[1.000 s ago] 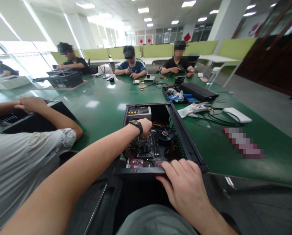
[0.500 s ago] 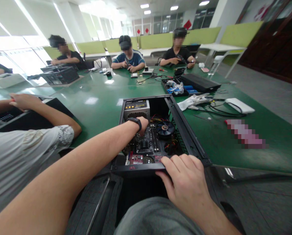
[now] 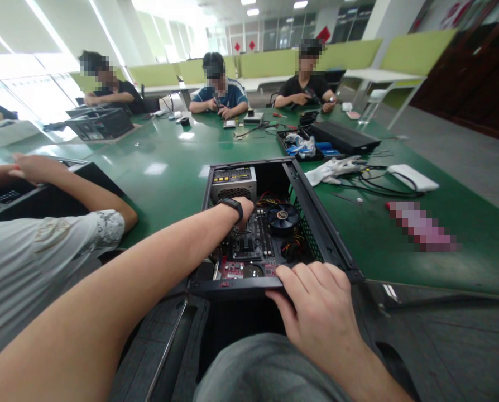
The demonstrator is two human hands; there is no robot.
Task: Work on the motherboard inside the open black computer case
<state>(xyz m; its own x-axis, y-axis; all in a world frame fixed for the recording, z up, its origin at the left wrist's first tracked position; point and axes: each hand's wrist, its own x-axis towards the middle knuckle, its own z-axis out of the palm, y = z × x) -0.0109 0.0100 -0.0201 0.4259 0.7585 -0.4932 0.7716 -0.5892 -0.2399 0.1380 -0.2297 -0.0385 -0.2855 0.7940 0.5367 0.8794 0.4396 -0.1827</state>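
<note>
The open black metal computer case (image 3: 325, 226) lay at the green worktop's (image 3: 166, 184) near edge. The right hand (image 3: 318, 301) pinched its near rim; the left hand (image 3: 246, 209) reached inside, its grip hidden.

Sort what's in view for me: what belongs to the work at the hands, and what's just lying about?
In the work, it seems:
- open computer case, right hand gripping its near edge
- power supply, fan, circuit board; left hand inside

Apparently lying about:
- white glove
- white box
- black cables
</note>
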